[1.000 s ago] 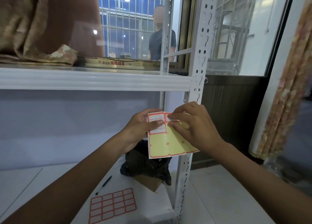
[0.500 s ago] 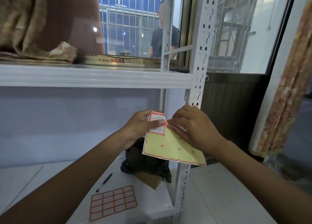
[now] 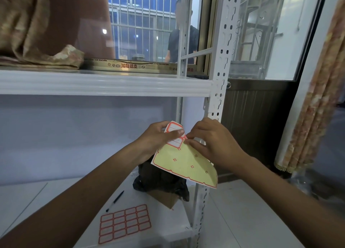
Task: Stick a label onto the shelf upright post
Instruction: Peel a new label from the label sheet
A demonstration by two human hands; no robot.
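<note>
Label (image 3: 174, 134) | being peeled off backing sheet (image 3: 183, 163) | pinched by left hand (image 3: 156, 137) & right hand (image 3: 211, 145) | slow peel advised, glue side untouched

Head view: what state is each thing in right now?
Label sheet: mostly peeled, bent, held in both hands.
Left hand: pinching the sheet's top.
Right hand: fingers picking at a label.
Upright post: no label visible.
Full label sheet: flat on the lower shelf.
Pen: lying beside it.
</note>
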